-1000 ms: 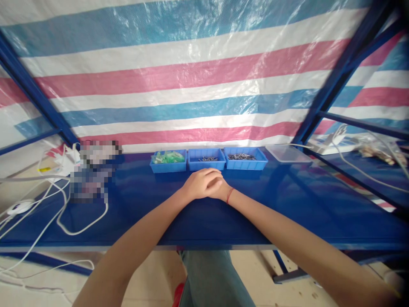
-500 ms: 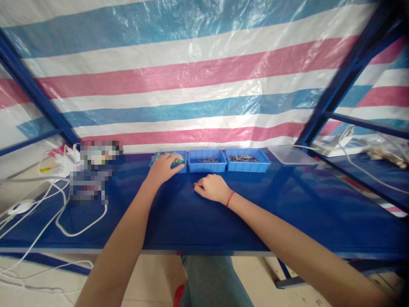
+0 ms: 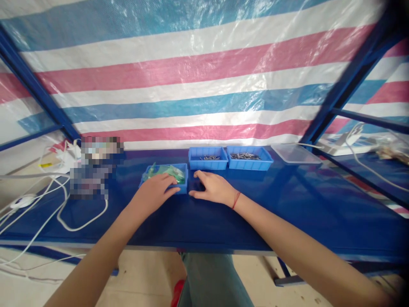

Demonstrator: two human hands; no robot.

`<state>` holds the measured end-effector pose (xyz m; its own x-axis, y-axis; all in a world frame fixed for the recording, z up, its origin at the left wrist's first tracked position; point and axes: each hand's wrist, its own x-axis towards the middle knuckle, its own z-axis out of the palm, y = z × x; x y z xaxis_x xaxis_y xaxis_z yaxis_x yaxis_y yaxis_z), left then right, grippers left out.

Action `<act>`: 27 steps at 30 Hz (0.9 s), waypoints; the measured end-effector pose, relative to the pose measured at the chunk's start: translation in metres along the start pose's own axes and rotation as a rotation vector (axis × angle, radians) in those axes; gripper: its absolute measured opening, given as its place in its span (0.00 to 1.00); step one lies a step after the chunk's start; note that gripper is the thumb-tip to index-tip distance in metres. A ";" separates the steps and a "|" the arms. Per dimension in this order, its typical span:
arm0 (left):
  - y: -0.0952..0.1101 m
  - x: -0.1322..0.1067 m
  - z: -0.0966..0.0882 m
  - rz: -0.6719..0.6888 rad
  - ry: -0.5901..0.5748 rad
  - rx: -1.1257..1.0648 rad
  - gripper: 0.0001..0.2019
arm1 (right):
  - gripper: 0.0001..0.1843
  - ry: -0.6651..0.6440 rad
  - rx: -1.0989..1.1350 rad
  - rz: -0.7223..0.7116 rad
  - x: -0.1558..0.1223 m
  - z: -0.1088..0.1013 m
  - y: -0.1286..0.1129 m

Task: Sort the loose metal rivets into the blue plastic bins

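Clasping a blue rectangular plastic bin (image 3: pixel 183 188) by its near wall, the left hand (image 3: pixel 156 191) holds it between the flat blue worktop's (image 3: pixel 211 226) front and back edges; the right hand (image 3: pixel 215 188), spread wide, is beside it.

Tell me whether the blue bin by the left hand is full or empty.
The blue bin looks full: green contents reach its rim, some poking above; bottom hidden.

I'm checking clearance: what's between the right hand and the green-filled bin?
The head view shows only a narrow strip of bare blue tabletop between the right hand and green-filled bin.
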<state>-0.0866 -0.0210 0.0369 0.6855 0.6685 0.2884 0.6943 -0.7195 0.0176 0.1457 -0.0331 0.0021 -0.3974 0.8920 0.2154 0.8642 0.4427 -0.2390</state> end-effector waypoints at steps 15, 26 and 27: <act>-0.003 -0.008 0.020 -0.266 0.203 -0.270 0.22 | 0.62 0.151 0.483 -0.061 -0.002 0.002 0.004; 0.065 0.046 0.064 -0.333 0.303 -1.118 0.28 | 0.35 0.418 0.484 -0.218 -0.022 -0.063 0.037; 0.070 0.050 0.065 -0.310 0.281 -1.156 0.29 | 0.34 0.439 0.470 -0.237 -0.023 -0.062 0.039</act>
<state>0.0109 -0.0257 -0.0098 0.3560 0.8800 0.3145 0.1186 -0.3764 0.9188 0.2078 -0.0421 0.0466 -0.3117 0.6907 0.6525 0.5042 0.7023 -0.5026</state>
